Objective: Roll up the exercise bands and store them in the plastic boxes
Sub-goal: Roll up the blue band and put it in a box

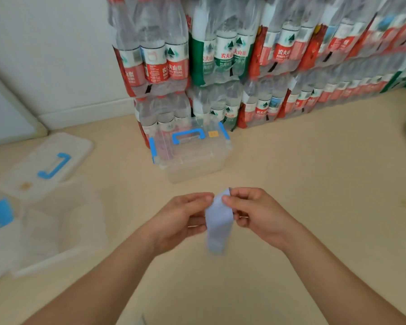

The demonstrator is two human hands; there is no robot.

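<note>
Both hands raised over the floor — left hand [184,215] and right hand [256,207] each pinch the top edge of the pale blue band [218,221], which hangs slack, likely squared up for rolling. Closed box [190,148] sits beyond; open box [63,221] waits left.

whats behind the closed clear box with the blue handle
Shrink-wrapped packs of water bottles stand stacked right behind the clear box. Their lowest parts show only as a blur through its walls, so nothing smaller back there can be made out.
</note>
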